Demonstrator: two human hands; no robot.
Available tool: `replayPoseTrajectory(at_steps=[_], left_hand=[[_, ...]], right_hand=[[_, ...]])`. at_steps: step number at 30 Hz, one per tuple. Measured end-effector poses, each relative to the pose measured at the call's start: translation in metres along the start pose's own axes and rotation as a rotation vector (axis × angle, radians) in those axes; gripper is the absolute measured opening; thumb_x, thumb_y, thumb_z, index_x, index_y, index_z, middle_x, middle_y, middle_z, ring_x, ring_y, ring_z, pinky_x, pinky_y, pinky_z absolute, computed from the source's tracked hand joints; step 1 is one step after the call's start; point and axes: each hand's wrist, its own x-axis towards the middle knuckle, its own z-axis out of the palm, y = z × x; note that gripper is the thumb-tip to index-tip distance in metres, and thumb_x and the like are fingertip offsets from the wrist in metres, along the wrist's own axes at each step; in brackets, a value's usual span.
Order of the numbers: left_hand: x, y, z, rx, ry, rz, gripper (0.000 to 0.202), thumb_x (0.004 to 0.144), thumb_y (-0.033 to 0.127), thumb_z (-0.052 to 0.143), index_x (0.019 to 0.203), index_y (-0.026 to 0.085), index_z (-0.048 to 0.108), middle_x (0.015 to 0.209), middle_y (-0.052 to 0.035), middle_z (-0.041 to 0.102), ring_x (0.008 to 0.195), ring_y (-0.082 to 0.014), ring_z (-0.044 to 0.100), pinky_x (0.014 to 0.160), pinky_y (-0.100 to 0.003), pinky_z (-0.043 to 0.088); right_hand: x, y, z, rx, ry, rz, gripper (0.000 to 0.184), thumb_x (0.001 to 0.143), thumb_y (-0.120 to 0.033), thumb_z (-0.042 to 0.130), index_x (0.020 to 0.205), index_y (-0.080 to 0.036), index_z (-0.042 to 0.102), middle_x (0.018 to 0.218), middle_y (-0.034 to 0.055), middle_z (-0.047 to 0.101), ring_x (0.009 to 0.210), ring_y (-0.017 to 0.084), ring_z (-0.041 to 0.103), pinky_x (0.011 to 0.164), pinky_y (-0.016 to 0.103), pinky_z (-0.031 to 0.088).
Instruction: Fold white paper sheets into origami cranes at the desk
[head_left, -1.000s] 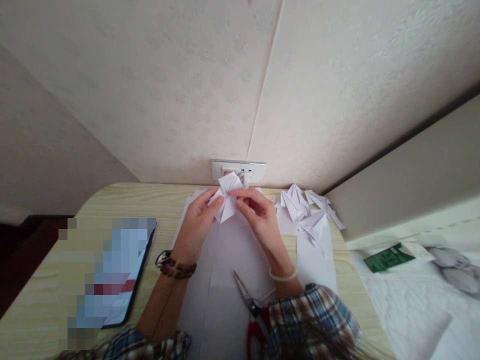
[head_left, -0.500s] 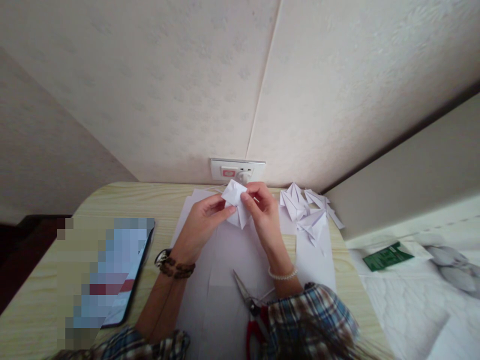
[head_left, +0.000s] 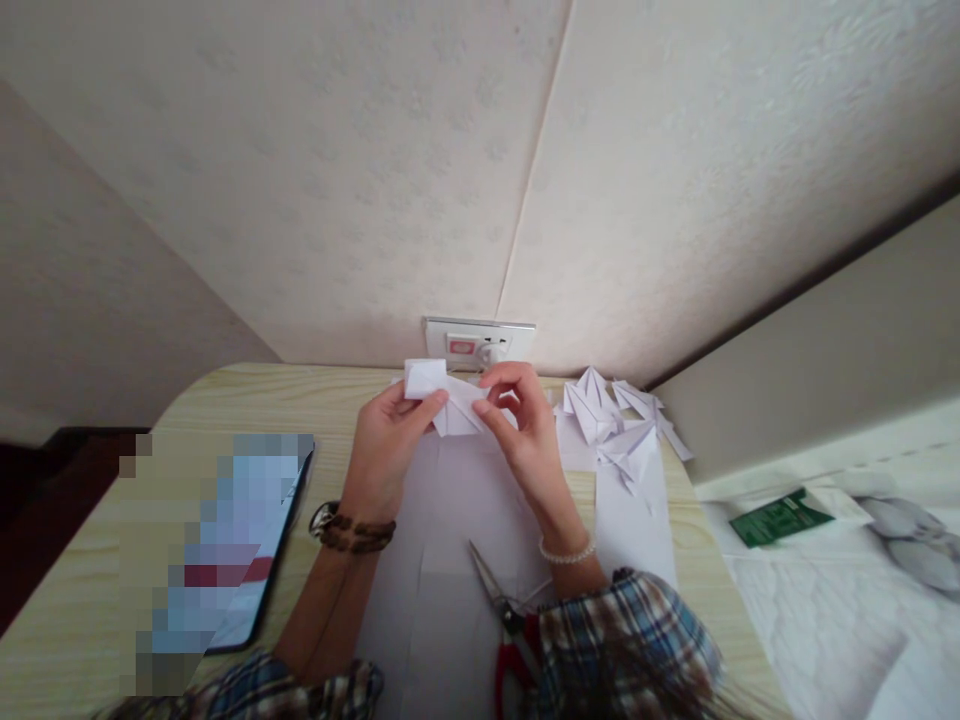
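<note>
Held up between 2 hands, clear of the table (head_left: 247,395) and in front of the wall socket (head_left: 519,342): a small folded paper (head_left: 459,405), with a squared flap at its left end and slanting creases toward the right. Pinched firmly at its left part by the left hand (head_left: 386,440), thumb on top, fingers tucked behind. At its right edge, the right hand (head_left: 525,425), thumb and forefinger curled close with a narrow gap; impossible to tell whether gripping or merely touching.

Likely very light, springy along the creases, soft elsewhere, easily crumpled or torn. Probably best held near the middle, where layers overlap, with flat fingertips; gentler at thin edges and corners.

Underneath, loose white sheets (head_left: 465,500). On these, scissors (head_left: 510,625) with red handles, partly behind the plaid sleeve (head_left: 637,625). Just right of the right hand, folded paper pieces (head_left: 596,405). Farther left, a phone or tablet (head_left: 251,600), screen mostly blurred.
</note>
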Motion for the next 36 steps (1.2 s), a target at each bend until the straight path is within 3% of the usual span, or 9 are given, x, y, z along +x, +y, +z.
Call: replayPoseTrajectory(at_steps=[5,12,16,23,36], left_hand=[[0.0009,0.0013,-0.0002,-0.102,-0.008,0.040,0.032,0.065,0.028,0.079,0.092,0.012,0.070,0.080,-0.0039,0.075,0.075,-0.0180,0.069,0.069,-0.028,0.053],[-0.0005,0.0028,-0.0002,-0.180,-0.108,-0.009,0.029,0.067,0.024,0.079,0.091,0.013,0.070,0.085,-0.0045,0.075,0.083,-0.0183,0.069,0.079,-0.029,0.053],[-0.0002,0.0041,0.0003,-0.167,-0.090,-0.031,0.032,0.061,0.023,0.082,0.089,0.013,0.069,0.084,-0.0044,0.075,0.085,-0.0194,0.069,0.083,-0.032,0.053],[-0.0024,0.0060,0.0022,-0.188,-0.080,-0.080,0.032,0.056,0.019,0.083,0.082,0.013,0.067,0.081,-0.0026,0.074,0.079,-0.0171,0.068,0.076,-0.028,0.052],[-0.0013,0.0008,-0.0011,-0.052,-0.139,-0.056,0.035,0.060,0.021,0.083,0.093,0.016,0.072,0.086,-0.0019,0.076,0.076,-0.0146,0.066,0.072,-0.023,0.050]], right_hand=[[0.0004,-0.0024,0.0004,-0.111,-0.109,-0.106,0.019,0.080,-0.016,0.068,0.093,-0.025,0.058,0.102,0.0023,0.056,0.092,0.016,0.054,0.072,0.027,0.047],[0.0009,-0.0002,-0.0004,-0.211,-0.041,-0.153,0.015,0.084,-0.016,0.065,0.093,-0.025,0.059,0.098,0.0023,0.059,0.092,0.016,0.055,0.072,0.029,0.048],[0.0002,-0.0021,0.0000,-0.220,-0.019,-0.170,0.013,0.083,-0.016,0.066,0.090,-0.025,0.060,0.099,0.0030,0.059,0.096,0.018,0.056,0.072,0.029,0.048],[-0.0006,-0.0032,-0.0018,-0.246,0.027,-0.181,0.010,0.084,-0.014,0.065,0.082,-0.024,0.063,0.100,0.0036,0.058,0.095,0.017,0.056,0.072,0.028,0.048],[0.0011,-0.0026,-0.0035,-0.218,0.093,-0.158,0.012,0.085,-0.015,0.063,0.075,-0.022,0.065,0.098,0.0029,0.058,0.092,0.016,0.056,0.074,0.028,0.047]])
